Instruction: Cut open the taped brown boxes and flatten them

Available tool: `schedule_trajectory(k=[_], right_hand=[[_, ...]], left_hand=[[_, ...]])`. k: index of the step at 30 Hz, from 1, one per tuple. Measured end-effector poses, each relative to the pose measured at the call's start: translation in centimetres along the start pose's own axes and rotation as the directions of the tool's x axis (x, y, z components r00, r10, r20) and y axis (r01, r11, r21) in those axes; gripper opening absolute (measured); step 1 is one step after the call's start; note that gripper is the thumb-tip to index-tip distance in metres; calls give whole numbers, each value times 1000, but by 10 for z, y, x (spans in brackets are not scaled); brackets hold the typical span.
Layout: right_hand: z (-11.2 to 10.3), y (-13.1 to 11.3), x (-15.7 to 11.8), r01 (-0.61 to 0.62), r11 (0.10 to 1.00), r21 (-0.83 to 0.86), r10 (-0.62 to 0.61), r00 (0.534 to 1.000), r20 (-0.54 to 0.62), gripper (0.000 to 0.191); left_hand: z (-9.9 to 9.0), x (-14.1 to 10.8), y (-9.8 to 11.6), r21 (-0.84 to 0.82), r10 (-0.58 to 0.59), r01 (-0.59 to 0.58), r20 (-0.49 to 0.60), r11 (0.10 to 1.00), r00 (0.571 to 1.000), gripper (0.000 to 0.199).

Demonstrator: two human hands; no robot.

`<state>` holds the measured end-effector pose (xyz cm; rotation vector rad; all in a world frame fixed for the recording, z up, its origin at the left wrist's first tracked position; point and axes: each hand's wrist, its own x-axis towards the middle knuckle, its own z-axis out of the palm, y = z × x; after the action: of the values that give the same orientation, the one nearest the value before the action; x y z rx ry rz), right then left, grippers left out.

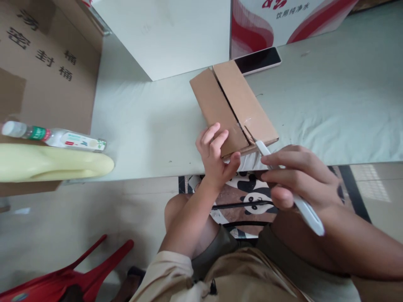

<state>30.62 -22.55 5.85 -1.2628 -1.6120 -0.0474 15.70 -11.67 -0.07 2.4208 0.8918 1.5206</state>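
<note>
Left fingers [218, 143] hold a brown cardboard box [244, 100], its seam [231, 108] dark.

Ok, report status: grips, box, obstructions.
Left grip on cardboard box, near left corner. Right grip holding white cutter at box's near end. Phone beyond far end, out of cutter's way.

On my feed, a table [340, 105] under a pale green cloth ran left to right. Pale tiled floor [78, 222] showed nearer, with a red chair [97, 268] near left and light patches [374, 182] at right.
</note>
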Motion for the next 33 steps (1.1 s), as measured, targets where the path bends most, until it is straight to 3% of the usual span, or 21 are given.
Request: schedule_trajectory(k=[3, 9, 18, 28, 33], right_hand=[[10, 0, 14, 163, 987, 7, -162, 984, -74, 30], [17, 0, 22, 171, 983, 62, -169, 985, -45, 26], [17, -2, 17, 94, 996, -7, -94, 995, 26, 13], [29, -15, 18, -70, 997, 22, 69, 997, 29, 14], [35, -18, 17, -135, 990, 46, 136, 991, -11, 13]], left_hand=[[-1, -1, -1, -24, -2, 2, 0, 1000, 1000, 48], [-1, -1, -2, -37, 18, -18, -4, 999, 1000, 46], [-4, 2, -3, 45, 31, -31, 14, 999, 999, 44], [-6, -4, 3, 46, -83, 80, 61, 996, 995, 44], [-5, -6, -1, 36, -83, 80, 80, 996, 993, 45]])
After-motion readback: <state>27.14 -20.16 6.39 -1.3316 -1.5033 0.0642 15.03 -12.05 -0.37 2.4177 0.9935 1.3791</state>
